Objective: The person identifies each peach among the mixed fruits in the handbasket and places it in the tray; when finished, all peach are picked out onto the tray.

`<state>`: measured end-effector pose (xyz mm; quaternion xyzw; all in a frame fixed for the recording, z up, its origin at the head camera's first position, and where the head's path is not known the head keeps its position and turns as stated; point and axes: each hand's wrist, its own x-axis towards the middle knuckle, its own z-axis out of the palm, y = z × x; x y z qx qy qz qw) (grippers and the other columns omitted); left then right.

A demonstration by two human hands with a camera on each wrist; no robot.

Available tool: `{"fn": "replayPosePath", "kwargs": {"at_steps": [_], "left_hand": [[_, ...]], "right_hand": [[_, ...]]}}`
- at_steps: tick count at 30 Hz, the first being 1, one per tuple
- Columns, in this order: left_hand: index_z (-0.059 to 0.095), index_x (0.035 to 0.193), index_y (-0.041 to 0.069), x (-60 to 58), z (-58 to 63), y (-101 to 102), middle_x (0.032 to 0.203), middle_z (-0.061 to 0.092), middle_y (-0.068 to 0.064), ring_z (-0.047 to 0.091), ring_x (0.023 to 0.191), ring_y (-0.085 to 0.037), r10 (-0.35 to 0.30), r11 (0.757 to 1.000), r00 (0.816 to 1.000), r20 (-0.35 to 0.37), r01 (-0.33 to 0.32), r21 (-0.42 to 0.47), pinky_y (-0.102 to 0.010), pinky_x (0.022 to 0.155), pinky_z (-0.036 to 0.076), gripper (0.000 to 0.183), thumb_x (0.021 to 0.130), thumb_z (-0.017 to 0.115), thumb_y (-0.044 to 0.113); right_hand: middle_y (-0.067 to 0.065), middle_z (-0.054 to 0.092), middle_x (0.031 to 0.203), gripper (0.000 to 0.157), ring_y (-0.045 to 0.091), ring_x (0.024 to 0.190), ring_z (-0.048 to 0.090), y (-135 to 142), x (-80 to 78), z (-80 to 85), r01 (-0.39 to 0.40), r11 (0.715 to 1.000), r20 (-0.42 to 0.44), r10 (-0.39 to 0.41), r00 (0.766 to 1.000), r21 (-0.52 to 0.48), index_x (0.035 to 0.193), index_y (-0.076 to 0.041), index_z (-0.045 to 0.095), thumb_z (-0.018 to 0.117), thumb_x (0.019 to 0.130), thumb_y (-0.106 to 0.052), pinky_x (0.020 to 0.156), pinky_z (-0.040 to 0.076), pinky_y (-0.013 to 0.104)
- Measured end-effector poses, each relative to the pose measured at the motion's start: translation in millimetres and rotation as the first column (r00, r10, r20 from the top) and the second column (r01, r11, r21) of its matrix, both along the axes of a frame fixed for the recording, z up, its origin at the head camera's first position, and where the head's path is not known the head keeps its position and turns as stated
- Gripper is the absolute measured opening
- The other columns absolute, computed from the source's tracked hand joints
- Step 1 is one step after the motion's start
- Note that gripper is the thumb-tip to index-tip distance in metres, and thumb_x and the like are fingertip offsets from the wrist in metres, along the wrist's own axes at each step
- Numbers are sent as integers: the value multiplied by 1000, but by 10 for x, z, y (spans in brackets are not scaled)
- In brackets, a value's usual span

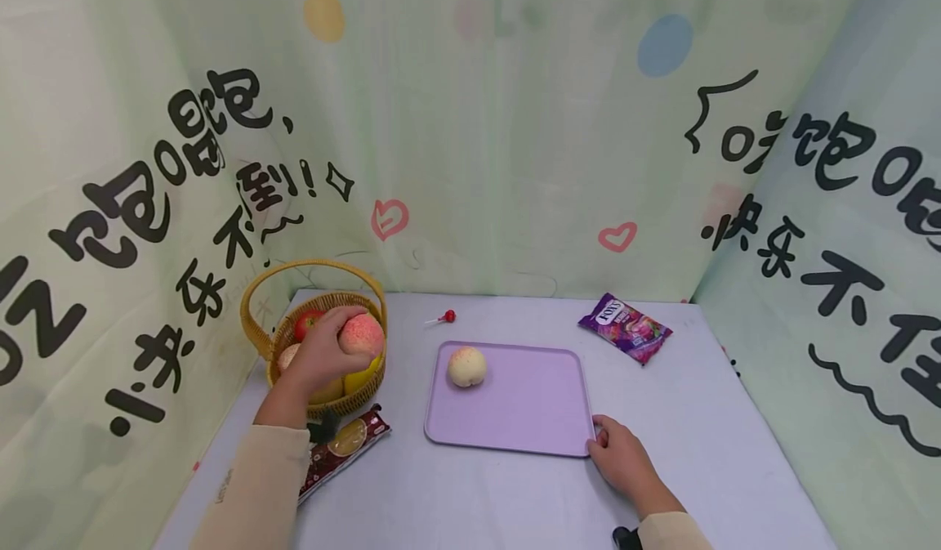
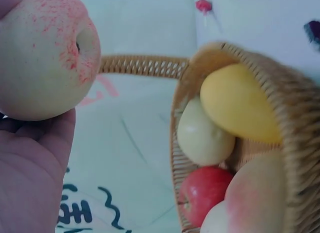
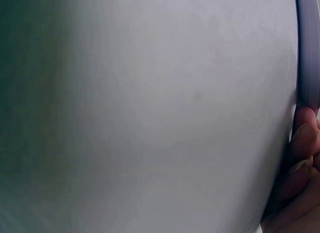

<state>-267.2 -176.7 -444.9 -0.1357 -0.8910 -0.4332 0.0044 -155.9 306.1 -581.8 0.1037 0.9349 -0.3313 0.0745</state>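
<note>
My left hand (image 1: pixel 327 351) grips a pink-blushed peach (image 1: pixel 362 336) above the wicker basket (image 1: pixel 274 339). In the left wrist view the peach (image 2: pixel 47 58) is lifted apart from the basket's fruit. That basket holds a red apple (image 2: pixel 205 193), a yellow mango-like fruit (image 2: pixel 240 103) and other pale fruit. My right hand (image 1: pixel 623 462) pinches the near right corner of the purple tray (image 1: pixel 515 419); the right wrist view shows curled fingers (image 3: pixel 303 142) at the tray's edge (image 3: pixel 308 53). A pale peach (image 1: pixel 466 367) sits on the tray's far left part.
A brown snack packet (image 1: pixel 345 445) lies in front of the basket, near my left forearm. Behind the tray is a red lollipop (image 1: pixel 448 316). A purple candy bag (image 1: pixel 626 328) lies at the back right. Printed curtains (image 1: pixel 515 166) enclose the white table (image 1: pixel 470 501).
</note>
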Motion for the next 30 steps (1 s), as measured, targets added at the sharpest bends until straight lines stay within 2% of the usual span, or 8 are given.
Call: {"fn": "replayPosePath", "kwargs": {"at_steps": [7, 15, 20, 25, 30], "left_hand": [[56, 139, 14, 50, -98, 181, 142, 54, -6, 57, 117, -29, -21, 999, 999, -36, 22, 25, -50, 93, 58, 70, 74, 82, 13], [57, 139, 17, 132, -221, 431, 146, 52, -5, 56, 124, -27, -42, 994, 998, -43, 46, 98, -48, 97, 57, 69, 75, 84, 13], [59, 137, 17, 164, -230, 611, 142, 54, -2, 59, 118, -25, -73, 985, 997, -35, 78, 153, -45, 94, 59, 67, 75, 85, 11], [59, 137, 16, 183, -211, 761, 140, 55, -4, 61, 117, -25, -91, 981, 995, -47, 98, 167, -43, 94, 59, 69, 74, 87, 10], [60, 137, 20, 185, -276, 888, 141, 54, -1, 60, 119, -24, -107, 975, 993, -44, 113, 189, -43, 97, 58, 70, 73, 88, 9]], "right_hand": [[3, 54, 83, 51, 18, 74, 49, -3, -11, -13, 2, 1000, 0, -2, 1000, 0, 139, 9, 53, 65, 95, -13, 66, 40, 32], [4, 54, 83, 51, 18, 74, 48, -6, 8, -40, 6, 1000, 1, -6, 1000, -1, 139, 9, 53, 66, 95, -13, 65, 40, 32], [4, 53, 82, 51, 18, 74, 48, -8, 6, -41, 9, 1000, 0, -9, 1000, -1, 140, 8, 53, 66, 95, -13, 65, 39, 32], [3, 54, 82, 51, 17, 74, 48, -5, 2, -25, 13, 1000, 2, -13, 1000, 0, 140, 8, 53, 66, 95, -13, 64, 39, 31], [4, 54, 82, 52, 18, 74, 49, 6, -1, -31, 12, 1000, 1, -12, 1000, 0, 140, 8, 53, 66, 94, -13, 64, 40, 31]]}}
